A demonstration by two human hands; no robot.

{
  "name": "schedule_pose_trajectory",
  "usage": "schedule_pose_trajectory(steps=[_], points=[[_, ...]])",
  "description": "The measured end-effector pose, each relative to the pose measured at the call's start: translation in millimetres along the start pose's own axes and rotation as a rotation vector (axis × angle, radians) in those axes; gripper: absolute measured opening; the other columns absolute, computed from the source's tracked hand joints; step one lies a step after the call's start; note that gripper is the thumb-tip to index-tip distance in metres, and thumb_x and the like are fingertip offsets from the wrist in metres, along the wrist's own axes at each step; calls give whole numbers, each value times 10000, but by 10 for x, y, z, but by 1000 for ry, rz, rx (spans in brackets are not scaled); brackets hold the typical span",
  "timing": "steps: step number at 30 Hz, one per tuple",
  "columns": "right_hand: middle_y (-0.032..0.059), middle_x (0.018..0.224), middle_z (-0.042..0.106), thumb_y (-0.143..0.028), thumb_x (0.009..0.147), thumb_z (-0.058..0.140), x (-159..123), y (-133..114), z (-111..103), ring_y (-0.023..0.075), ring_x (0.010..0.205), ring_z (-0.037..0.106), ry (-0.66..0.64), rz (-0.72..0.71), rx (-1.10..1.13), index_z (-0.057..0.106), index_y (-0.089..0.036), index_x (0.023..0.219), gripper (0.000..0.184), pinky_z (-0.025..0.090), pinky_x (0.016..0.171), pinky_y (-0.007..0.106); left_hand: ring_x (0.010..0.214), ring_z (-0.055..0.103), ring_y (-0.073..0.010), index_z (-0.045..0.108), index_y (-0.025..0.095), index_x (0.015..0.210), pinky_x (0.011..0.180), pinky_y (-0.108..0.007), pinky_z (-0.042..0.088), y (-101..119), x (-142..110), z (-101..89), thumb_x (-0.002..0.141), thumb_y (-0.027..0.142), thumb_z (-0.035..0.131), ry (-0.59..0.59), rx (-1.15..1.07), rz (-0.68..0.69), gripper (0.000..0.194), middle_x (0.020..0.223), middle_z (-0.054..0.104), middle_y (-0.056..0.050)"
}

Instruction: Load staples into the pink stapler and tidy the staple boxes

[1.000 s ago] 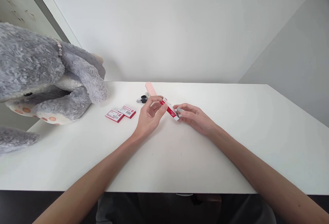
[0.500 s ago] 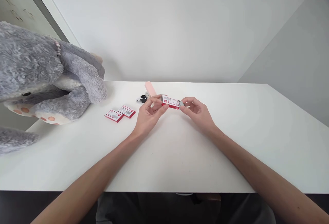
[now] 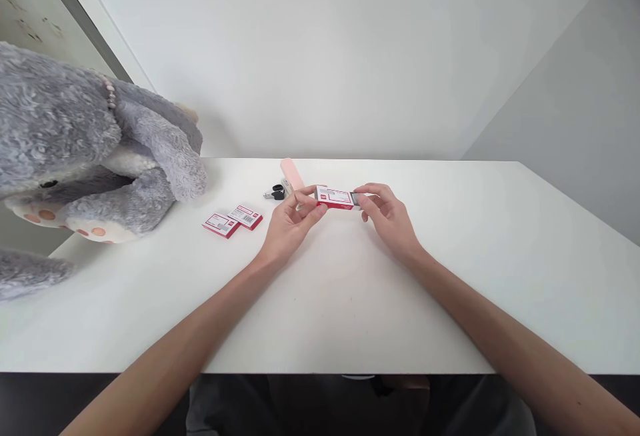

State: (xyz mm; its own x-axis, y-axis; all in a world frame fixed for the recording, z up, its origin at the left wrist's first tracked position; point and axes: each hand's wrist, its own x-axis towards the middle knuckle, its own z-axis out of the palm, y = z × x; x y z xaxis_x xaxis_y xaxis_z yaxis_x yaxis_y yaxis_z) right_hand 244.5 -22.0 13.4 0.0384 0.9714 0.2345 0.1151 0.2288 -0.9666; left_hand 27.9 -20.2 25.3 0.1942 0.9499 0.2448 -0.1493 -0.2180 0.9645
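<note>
A small red-and-white cardboard box is held just above the white table, its printed face up. My left hand pinches its left end between thumb and fingers. At the right end, my right hand has its thumb and fingers closed on a grey piece that sticks out there; whether this is a flap or the contents I cannot tell. Two similar red-and-white boxes, a left one and a right one, lie touching on the table left of my left hand.
Behind my left hand lie black-handled scissors or keys, not clear which, and a pink flat case. A large grey plush toy fills the table's left side. A white wall rises behind the table.
The held box has turned to lie more level and shifted slightly right. My right thumb has moved up onto the grey piece, which shows darker on top. The left hand has barely moved.
</note>
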Motion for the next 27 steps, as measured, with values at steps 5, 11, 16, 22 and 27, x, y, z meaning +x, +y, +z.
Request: schedule_pose_trajectory(steps=[5, 11, 16, 22, 27], points=[[57, 1276, 623, -634, 988, 624, 2, -3, -20, 188, 829, 580, 12, 16, 26, 757, -341, 1123, 349, 518, 793, 399, 1322, 659, -270, 620, 196, 849, 1262, -580, 413, -25, 13, -19, 866, 422, 876, 20, -63, -21, 343, 1572, 564, -88], [61, 1271, 631, -617, 985, 638, -2, -6, -19, 212, 932, 613, 17, -7, 31, 768, -354, 1160, 341, 527, 775, 382, 1319, 658, -279, 604, 200, 858, 1242, -590, 423, -58, 30, -44, 850, 465, 887, 17, -66, -21, 388, 1590, 551, -88], [31, 1195, 634, -595, 949, 703, 43, 29, -55, 186, 896, 629, -30, 103, 238, 701, -392, 1312, 416, 501, 672, 330, 1349, 643, -279, 574, 201, 852, 1247, -577, 420, -76, 47, -51, 866, 442, 879, 6, -79, 9, 389, 1594, 562, -88], [-7, 811, 569, -708, 935, 666, 59, -28, -79, 134, 598, 450, -328, 313, 477, 723, -264, 1053, 463, 388, 526, 304, 1358, 639, -282, 542, 200, 841, 1207, -573, 469, -6, 24, -8, 914, 392, 836, -76, -65, 87, 358, 1567, 596, -96], [-23, 763, 540, -698, 953, 652, 19, -108, -69, 124, 574, 414, -363, 275, 509, 727, -247, 1084, 475, 374, 530, 292, 1300, 679, -299, 545, 199, 836, 1051, -506, 581, 24, -14, 37, 938, 380, 803, -131, 49, 126, 332, 1555, 608, -115]])
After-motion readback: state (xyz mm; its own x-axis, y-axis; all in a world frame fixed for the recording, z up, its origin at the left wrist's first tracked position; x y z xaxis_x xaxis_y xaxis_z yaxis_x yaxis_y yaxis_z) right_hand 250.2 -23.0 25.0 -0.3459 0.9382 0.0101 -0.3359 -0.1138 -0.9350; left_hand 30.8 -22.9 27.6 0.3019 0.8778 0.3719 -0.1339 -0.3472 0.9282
